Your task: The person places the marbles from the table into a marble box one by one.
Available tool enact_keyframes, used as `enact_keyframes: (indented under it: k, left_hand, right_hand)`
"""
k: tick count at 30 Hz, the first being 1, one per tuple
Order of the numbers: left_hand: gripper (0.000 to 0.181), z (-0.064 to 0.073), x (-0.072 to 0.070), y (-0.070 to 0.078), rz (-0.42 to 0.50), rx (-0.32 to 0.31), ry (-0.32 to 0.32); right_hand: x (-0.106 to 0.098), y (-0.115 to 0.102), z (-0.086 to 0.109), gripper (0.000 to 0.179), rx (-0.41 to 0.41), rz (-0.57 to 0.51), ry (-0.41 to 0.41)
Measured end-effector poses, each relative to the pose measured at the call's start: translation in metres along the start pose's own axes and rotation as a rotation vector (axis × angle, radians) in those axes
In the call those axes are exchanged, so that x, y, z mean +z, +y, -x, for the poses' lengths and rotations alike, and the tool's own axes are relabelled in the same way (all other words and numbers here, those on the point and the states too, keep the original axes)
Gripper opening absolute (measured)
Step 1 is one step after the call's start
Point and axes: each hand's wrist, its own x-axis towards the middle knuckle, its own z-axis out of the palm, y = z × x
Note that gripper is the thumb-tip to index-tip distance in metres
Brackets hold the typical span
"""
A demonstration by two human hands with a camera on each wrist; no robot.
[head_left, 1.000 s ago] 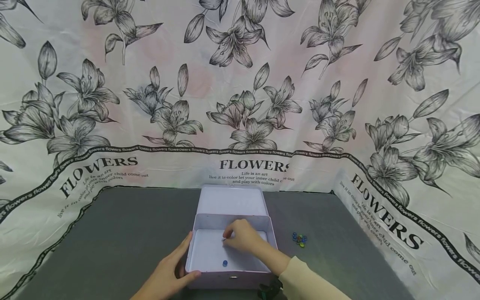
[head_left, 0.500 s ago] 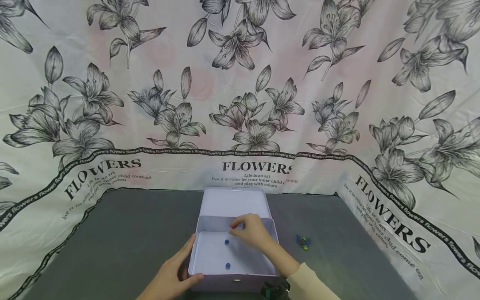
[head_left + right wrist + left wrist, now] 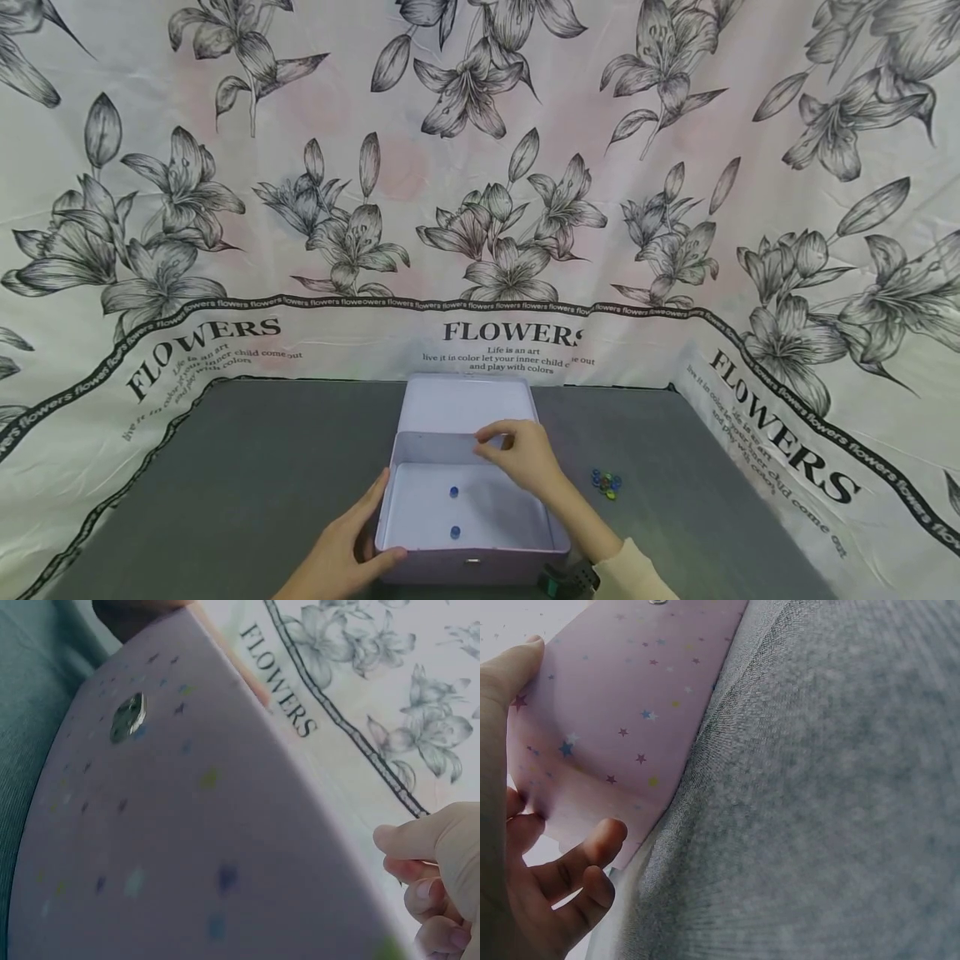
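A lilac box [image 3: 472,568] with a star pattern and a metal clasp stands with its lid [image 3: 468,404] raised at the back. On its pale floor lie two small blue marbles, a rear marble [image 3: 453,492] and a front marble [image 3: 455,532]. My left hand [image 3: 341,537] holds the near-left corner, thumb at the front rim and fingers along the side; two of its fingers curl free below in the left wrist view. My right hand [image 3: 525,454] hovers over the box's back right part, fingers loosely bent. Nothing shows between its thumb and index finger.
Several blue and yellow-green marbles [image 3: 606,483] sit in a cluster on the grey table [image 3: 285,467], right of the box. Flower-printed cloth [image 3: 480,217] hangs behind and at both sides. A dark device [image 3: 566,579] is at my right wrist.
The rear blue marble has left my right fingers and lies in the box, having shifted slightly toward the front. My right hand has risen back and to the right. The left hand stays put.
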Motion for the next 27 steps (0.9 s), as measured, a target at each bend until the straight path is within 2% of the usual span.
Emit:
enact_keyframes:
  k: [4,11,18,27]
  left_hand:
    - [0.104,0.0,0.0,-0.001,-0.019,0.0,0.022]
    - [0.102,0.001,0.0,-0.003,0.024,0.02,0.0]
    - [0.103,0.0,0.0,0.0,0.014,-0.023,-0.002]
    - [0.105,0.0,0.001,0.002,-0.05,-0.065,0.021]
  right_hand:
    - [-0.009,0.007,0.007,0.012,0.017,0.005,0.027]
    - [-0.025,0.015,0.02,0.013,0.083,-0.008,0.057]
    - [-0.043,0.026,0.027,0.013,0.116,0.013,0.101]
    - [-0.063,0.039,0.038,0.014,0.168,0.004,0.16]
